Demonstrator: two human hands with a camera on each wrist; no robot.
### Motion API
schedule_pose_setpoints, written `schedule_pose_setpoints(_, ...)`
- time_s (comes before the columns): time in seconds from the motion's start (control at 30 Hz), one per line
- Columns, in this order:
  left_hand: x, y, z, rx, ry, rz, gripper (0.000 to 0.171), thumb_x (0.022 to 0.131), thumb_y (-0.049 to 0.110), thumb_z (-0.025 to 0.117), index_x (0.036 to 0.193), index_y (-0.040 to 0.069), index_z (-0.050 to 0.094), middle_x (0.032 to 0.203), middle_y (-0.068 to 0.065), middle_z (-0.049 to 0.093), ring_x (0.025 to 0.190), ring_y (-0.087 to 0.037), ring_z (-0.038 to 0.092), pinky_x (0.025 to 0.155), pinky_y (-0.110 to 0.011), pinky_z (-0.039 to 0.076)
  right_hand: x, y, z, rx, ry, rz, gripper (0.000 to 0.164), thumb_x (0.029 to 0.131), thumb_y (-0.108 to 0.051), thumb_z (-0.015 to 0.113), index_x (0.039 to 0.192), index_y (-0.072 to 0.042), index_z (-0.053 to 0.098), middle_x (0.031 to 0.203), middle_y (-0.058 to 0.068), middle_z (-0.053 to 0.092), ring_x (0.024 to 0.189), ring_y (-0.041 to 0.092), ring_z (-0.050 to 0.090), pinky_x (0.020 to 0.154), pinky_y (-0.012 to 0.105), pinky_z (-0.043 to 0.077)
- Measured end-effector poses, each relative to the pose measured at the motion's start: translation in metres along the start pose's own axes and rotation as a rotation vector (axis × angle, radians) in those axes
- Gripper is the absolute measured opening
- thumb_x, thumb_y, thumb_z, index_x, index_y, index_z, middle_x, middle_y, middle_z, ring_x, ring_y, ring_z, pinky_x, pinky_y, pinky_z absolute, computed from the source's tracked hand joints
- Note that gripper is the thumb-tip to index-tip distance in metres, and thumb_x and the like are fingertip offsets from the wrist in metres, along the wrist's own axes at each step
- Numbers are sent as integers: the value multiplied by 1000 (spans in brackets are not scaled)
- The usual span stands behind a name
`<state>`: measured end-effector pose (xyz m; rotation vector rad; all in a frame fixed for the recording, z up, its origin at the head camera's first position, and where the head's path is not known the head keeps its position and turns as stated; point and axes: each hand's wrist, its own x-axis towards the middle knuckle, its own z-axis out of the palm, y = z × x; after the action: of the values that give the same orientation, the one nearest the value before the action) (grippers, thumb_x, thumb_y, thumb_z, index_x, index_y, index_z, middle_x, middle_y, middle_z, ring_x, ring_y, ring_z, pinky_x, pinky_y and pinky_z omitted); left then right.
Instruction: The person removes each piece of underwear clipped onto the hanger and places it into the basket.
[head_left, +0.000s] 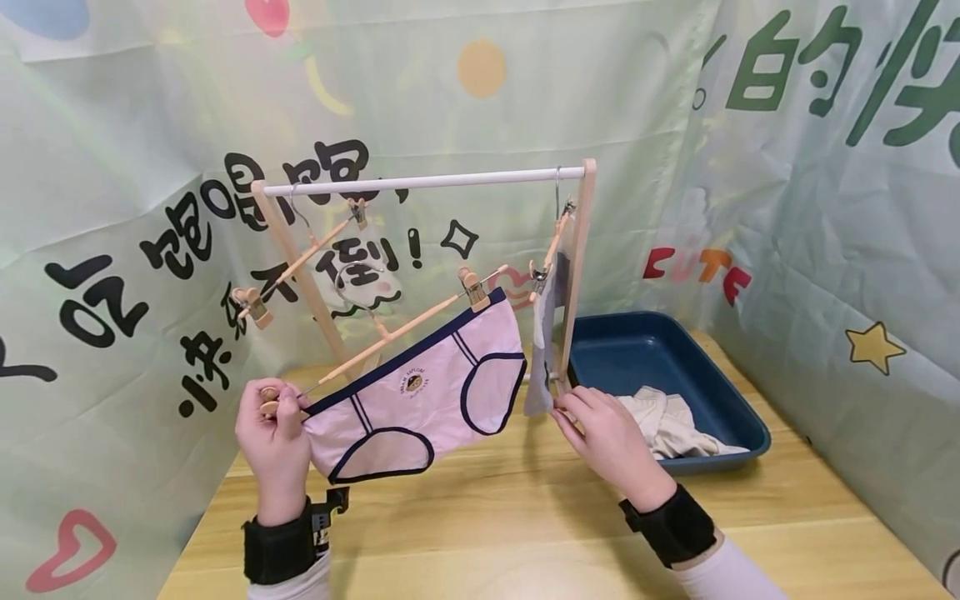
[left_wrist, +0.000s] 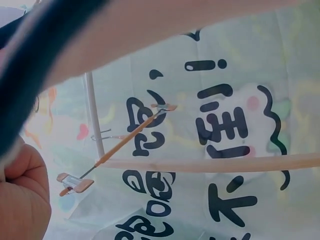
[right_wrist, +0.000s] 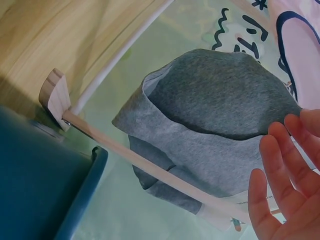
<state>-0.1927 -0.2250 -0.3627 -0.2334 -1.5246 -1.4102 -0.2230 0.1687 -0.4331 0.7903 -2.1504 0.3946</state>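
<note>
My left hand (head_left: 273, 433) grips the wooden clip at the left end of a clip hanger (head_left: 408, 327). Pink underpants (head_left: 420, 392) with navy trim hang from this hanger, tilted, their right side raised under the other clip (head_left: 473, 289). The hanger's hook is below the rack's rail, apart from it. At the right, my right hand (head_left: 611, 437) pinches the lower edge of grey underpants (right_wrist: 215, 95) between thumb and forefinger, the other fingers spread. The grey pair hangs from another clip hanger (head_left: 553, 242) on the rail. In the left wrist view, my left hand (left_wrist: 25, 195) is only partly visible.
A small wooden rack (head_left: 588, 250) with a white rail (head_left: 450, 178) stands on the wooden table (head_left: 480, 533). One bare clip hanger (head_left: 315, 250) hangs at its left. Behind its right side, a blue basin (head_left: 637, 350) holds whitish cloth (head_left: 671, 421). Printed curtains surround the table.
</note>
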Motion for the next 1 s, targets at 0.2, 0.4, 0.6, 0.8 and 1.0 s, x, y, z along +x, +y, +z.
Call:
schedule_pose_setpoints(0.2,0,1,1,-21,-13,36,26,93,4,54,87,-19,44,75,12,62,63,-3,60,58,-12,49,0,0,-3,-5,3,20,16,86,-10,81,96,-12,69,88,1,65,74,17,59,65,36,52)
schedule_pose_setpoints(0.4,-3,2,4,-64,-42,64,25,93,3,55,86,-18,44,76,11,63,65,-2,60,59,-12,49,1,0,-4,2,10,50,14,86,-8,79,97,-10,70,88,2,66,74,18,58,66,36,52)
schedule_pose_setpoints(0.6,-7,0,6,-85,-72,84,24,93,1,55,87,-19,45,78,10,64,67,-2,61,61,-12,49,0,2,-5,-5,4,80,13,86,-6,77,97,-9,69,88,4,66,75,19,58,67,37,52)
schedule_pose_setpoints(0.8,-9,4,10,-60,-93,86,22,93,2,54,85,-17,46,77,13,62,66,-1,59,58,-11,46,1,1,-7,-4,36,110,15,85,-4,79,98,-6,70,87,6,67,75,20,59,66,37,52)
schedule_pose_setpoints(1.0,-11,6,14,-70,-133,77,22,94,2,55,85,-16,46,78,13,61,66,-1,59,57,-12,45,4,2,-13,-13,136,204,11,89,-5,77,98,-6,71,85,7,67,76,22,63,65,38,55)
